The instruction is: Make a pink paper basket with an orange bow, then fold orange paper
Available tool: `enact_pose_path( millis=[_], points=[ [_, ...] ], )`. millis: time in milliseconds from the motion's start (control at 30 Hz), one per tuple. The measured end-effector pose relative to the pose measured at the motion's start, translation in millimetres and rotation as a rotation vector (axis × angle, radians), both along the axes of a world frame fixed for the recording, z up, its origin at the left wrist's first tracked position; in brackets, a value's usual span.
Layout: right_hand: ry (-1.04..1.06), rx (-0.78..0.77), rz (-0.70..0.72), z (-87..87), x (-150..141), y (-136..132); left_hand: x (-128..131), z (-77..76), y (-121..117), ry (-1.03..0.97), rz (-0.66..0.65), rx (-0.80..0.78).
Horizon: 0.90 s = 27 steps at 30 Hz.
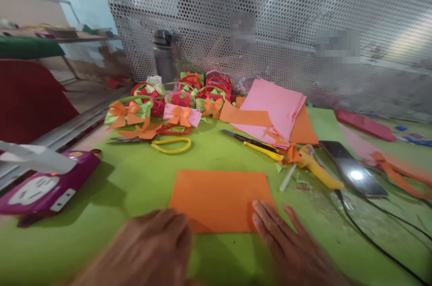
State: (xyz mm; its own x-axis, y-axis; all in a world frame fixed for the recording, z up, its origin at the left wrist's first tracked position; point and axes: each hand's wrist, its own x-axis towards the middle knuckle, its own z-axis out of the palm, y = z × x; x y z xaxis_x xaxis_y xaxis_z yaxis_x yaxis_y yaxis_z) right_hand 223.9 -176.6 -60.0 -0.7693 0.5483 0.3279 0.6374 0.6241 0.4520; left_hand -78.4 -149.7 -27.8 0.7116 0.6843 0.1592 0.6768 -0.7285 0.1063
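Observation:
An orange sheet of paper [219,198] lies flat on the green table [135,178] in front of me. My right hand [290,243] rests with its fingers stretched out, the fingertips on the sheet's near right corner. My left hand [151,245] lies palm down at the sheet's near left edge, fingers bent slightly, holding nothing that I can see. Both hands are a little blurred.
Yellow-handled scissors [162,142] and several paper baskets with bows [175,101] sit at the back left. A pink and orange paper stack [276,106], a yellow cutter [256,145], a glue gun [319,171] and a phone [353,169] with a black cable lie right. A purple device [47,187] stands left.

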Motion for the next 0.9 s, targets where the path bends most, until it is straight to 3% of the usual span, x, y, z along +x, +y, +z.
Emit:
enact_pose_path(
  millis=[100, 200, 367, 600, 767, 900],
  points=[
    [0.030, -0.018, -0.031, -7.7, -2, -1, 39, 27.5, 9, 0.029, -0.143, -0.088],
    [0.070, -0.101, -0.053, -9.0, -6, -1, 63, 35.3, 16, 0.093, -0.145, -0.059],
    [0.071, -0.275, -0.109, 8.6, -23, 10, 73, 14.5, 35, 0.154, -0.138, -0.141],
    [0.097, -0.669, -0.209, 26.0, -28, 37, 62, -22.8, 79, 0.035, -0.121, -0.027],
    [0.203, -0.789, -0.327, 29.1, -15, 56, 49, -45.0, 85, -0.022, -0.096, 0.160],
    [0.209, -0.831, -0.361, 34.9, -17, 72, 49, -49.1, 84, 0.005, -0.114, 0.218]
  ],
)
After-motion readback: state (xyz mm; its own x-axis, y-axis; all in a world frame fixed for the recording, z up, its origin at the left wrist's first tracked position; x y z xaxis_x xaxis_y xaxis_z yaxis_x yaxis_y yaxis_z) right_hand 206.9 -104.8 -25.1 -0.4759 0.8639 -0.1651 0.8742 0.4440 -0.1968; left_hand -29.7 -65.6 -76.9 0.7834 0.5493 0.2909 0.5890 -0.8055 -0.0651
